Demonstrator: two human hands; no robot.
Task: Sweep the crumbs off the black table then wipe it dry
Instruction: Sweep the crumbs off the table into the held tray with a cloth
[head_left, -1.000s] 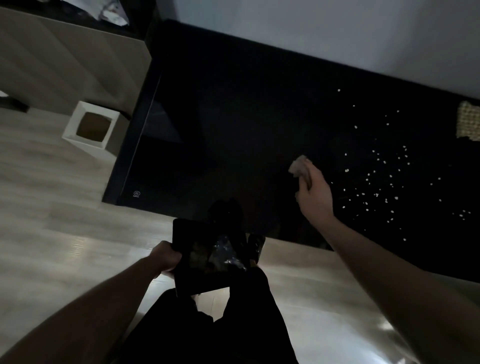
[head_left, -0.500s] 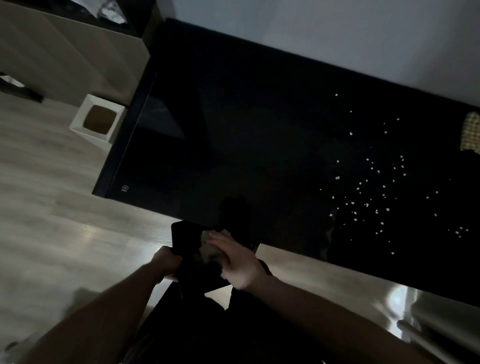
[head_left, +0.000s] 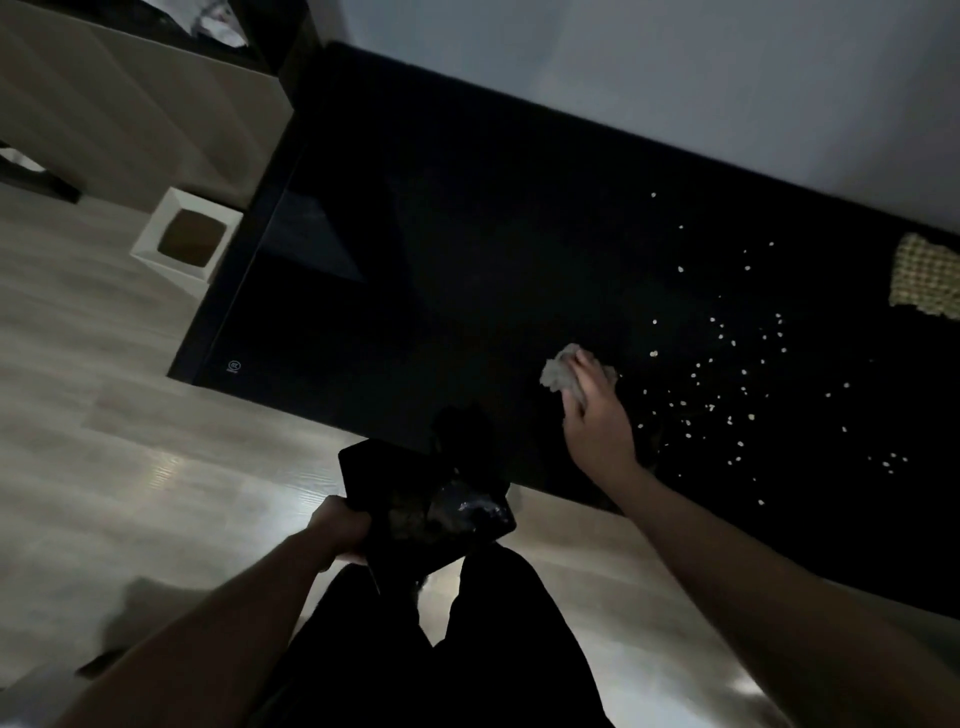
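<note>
I saw the right hand (head_left: 597, 415) out over the black desk (head_left: 467, 249), not far in from its near edge, with the fingers closed around a crumpled pale cloth (head_left: 561, 371) that was pressed down on the dark top. The crumbs (head_left: 727, 384) lay scattered as small pale specks across the right half of the desk, beginning just beside the cloth and thinning out toward the far edge and the right end. The left half of the desk was dark and glossy, with a small round mark near its near left corner.

The left hand (head_left: 340, 527) was off the desk, below its near edge, gripping the side of a black dustpan-like tray (head_left: 415, 504) that held something shiny and crinkled; I could not tell what it was. Dark trouser legs (head_left: 467, 649) showed beneath the tray.

A woven yellowish mat (head_left: 924, 280) sat at the right end of the desk, well apart from the cloth. On the wooden floor (head_left: 104, 441), beside the desk's left end, stood a white square bin (head_left: 189, 241).
</note>
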